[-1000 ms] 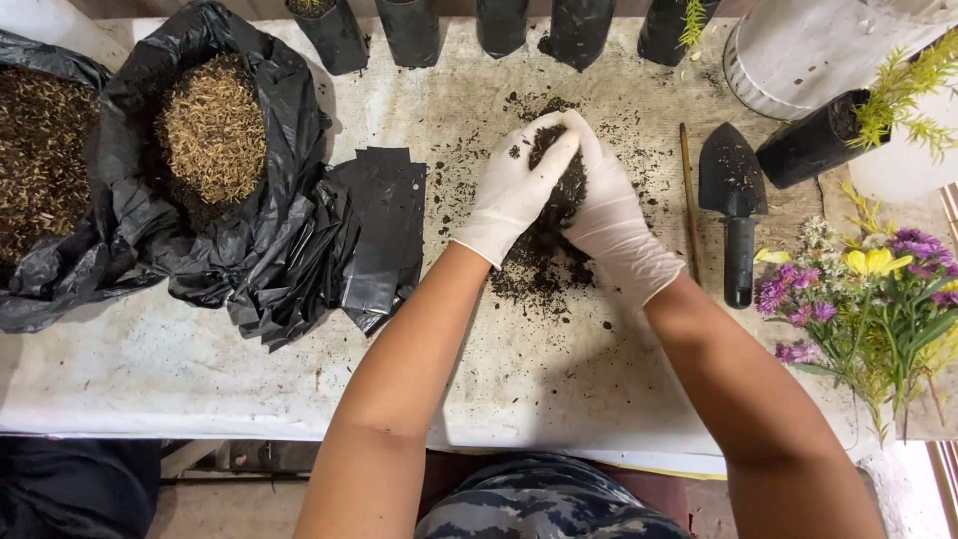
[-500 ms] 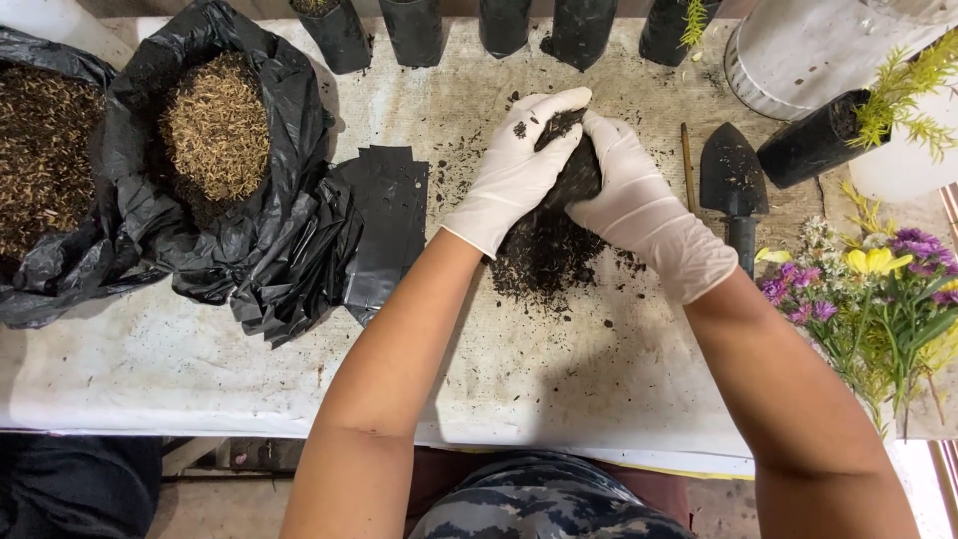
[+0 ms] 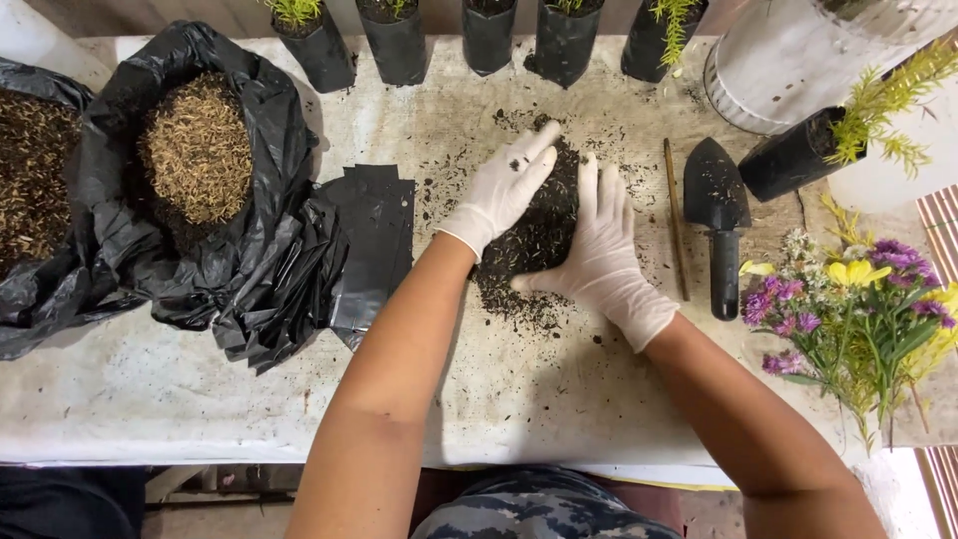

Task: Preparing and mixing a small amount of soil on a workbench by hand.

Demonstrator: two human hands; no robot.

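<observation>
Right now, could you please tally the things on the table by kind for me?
Small black grow bags along the far edge: 5
Large open black sacks of husk: 2
Tipped black pot with a green plant: 1
Black hand trowel: 1
Thin stick: 1
Bunch of flowers: 1
Soil pile between gloved left hand and right hand: 1
Total: 12

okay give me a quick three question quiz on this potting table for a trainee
1. True or false: both gloved hands lie flat against the pile of dark soil.
2. Which tool lies to the right of the soil: A) scissors, B) black hand trowel, C) watering can?
3. What fills the open black bag at the left?

Key
1. True: left hand and right hand flank the soil.
2. B, the trowel, beside a thin stick.
3. Tan, husk-like material in the bag.
</observation>
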